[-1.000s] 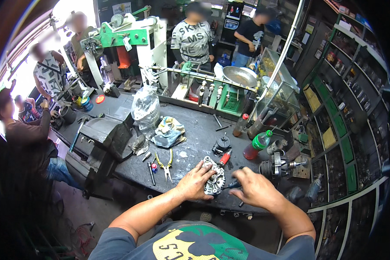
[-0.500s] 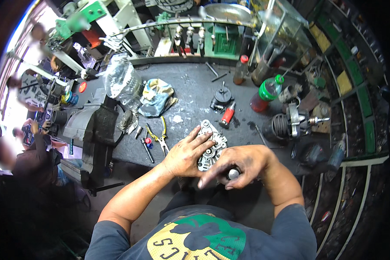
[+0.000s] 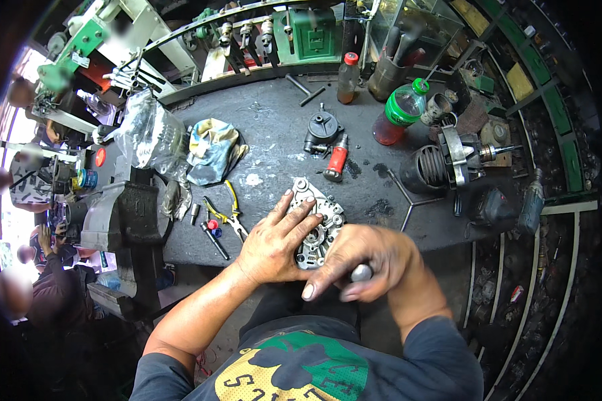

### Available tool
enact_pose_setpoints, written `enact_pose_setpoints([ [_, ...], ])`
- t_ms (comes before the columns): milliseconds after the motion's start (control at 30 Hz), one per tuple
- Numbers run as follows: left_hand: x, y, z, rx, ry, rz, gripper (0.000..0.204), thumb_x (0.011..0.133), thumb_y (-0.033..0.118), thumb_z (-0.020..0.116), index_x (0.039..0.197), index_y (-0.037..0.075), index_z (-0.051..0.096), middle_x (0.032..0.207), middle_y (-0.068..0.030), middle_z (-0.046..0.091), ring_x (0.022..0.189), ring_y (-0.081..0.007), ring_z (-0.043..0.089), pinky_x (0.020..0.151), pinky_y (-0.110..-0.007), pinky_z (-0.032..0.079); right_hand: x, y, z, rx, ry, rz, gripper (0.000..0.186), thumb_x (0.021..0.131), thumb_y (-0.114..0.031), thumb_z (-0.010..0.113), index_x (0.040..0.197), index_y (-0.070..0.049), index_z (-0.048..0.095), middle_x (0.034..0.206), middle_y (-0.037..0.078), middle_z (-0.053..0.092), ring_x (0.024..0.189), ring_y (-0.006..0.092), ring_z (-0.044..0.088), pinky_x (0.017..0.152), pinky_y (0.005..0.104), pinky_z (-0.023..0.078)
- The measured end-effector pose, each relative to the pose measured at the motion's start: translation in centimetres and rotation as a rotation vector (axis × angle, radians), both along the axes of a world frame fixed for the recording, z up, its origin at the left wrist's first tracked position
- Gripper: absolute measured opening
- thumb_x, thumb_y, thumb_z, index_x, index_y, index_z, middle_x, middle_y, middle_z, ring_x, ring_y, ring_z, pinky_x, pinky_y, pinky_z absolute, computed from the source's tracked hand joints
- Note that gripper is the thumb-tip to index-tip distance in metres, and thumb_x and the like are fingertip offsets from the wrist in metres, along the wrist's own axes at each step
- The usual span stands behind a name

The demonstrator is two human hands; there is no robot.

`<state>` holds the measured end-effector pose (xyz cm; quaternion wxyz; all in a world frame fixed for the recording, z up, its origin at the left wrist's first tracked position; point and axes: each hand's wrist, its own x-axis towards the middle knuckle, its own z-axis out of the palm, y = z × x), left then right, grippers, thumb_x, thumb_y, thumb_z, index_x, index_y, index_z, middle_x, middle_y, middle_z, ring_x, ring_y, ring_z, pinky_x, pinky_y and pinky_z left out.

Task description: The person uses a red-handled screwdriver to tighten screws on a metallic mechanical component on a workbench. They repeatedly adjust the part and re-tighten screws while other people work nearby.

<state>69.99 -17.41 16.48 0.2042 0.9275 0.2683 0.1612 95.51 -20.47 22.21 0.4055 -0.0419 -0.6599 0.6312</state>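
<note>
Holding a round-ended metal tool (image 3: 362, 273), the right grip (image 3: 376, 257) is closed at the near right side of the metal housing (image 3: 319, 235), one finger extended. The left grip (image 3: 274, 244) is spread flat, fingers resting across the left face of the housing. The housing lies near the front edge of the table (image 3: 267, 157). Yellow-handled pliers (image 3: 232, 212) lie to the left of the housing; a vise (image 3: 117, 210) stands farther left. Just beyond the housing is a red-bodied tool (image 3: 338, 162), then a black round component (image 3: 323, 125). A Y-shaped wrench (image 3: 412, 201) lies to the right of the housing. Beyond the housing, toward the right, stands a green-capped bottle (image 3: 396, 115) containing red liquid.
</note>
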Motion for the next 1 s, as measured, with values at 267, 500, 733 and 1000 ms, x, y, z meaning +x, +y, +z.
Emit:
enact_pose_setpoints([
  [267, 0.3, -2.0, -0.4, 0.003, -0.025, 0.124, 0.102, 0.067, 0.051, 0.103, 0.152, 0.008, 0.067, 0.162, -0.0231, 0.061, 0.153, -0.0584, 0.051, 0.13, -0.061, 0.045, -1.2, -2.0, 0.6, 0.474, -0.059, -0.8, 0.034, 0.109, -0.016, 0.073, 0.14, -0.003, 0.072, 0.089, 0.01, 0.071, 0.07, 0.0225, 0.065, 0.066, 0.0343, 0.055],
  [500, -0.1, -1.2, -0.6, 0.038, 0.026, 0.068, 0.101, 0.067, 0.052, 0.102, 0.152, 0.011, 0.068, 0.161, -0.0223, 0.062, 0.153, -0.0574, 0.053, 0.126, -0.061, 0.048, -1.2, -1.9, 0.5, 0.171, -0.039, -0.377, 0.029, 0.102, -0.01, 0.072, 0.127, 0.002, 0.078, 0.097, 0.016, 0.082, 0.069, 0.0252, 0.075, 0.062, 0.0376, 0.058],
  [733, -0.4, -2.1, -2.4, 0.087, -0.015, 0.097, 0.098, 0.069, 0.049, 0.098, 0.152, 0.006, 0.068, 0.161, -0.0251, 0.062, 0.151, -0.0581, 0.054, 0.129, -0.061, 0.045, -2.0, -2.1, 1.2, 0.329, -0.047, -0.601, 0.035, 0.097, -0.008, 0.081, 0.131, 0.0, 0.076, 0.1, 0.014, 0.074, 0.073, 0.028, 0.07, 0.071, 0.0406, 0.057],
  [1000, 0.2, -1.5, -1.3, 0.093, -0.022, 0.086, 0.1, 0.068, 0.058, 0.101, 0.151, 0.012, 0.07, 0.158, -0.0209, 0.066, 0.149, -0.057, 0.057, 0.122, -0.059, 0.053, -2.0, -5.3, -0.2, 0.152, -0.202, -0.788, 0.029, 0.097, -0.006, 0.077, 0.126, -0.002, 0.081, 0.098, 0.015, 0.082, 0.073, 0.0297, 0.076, 0.074, 0.0403, 0.063],
])
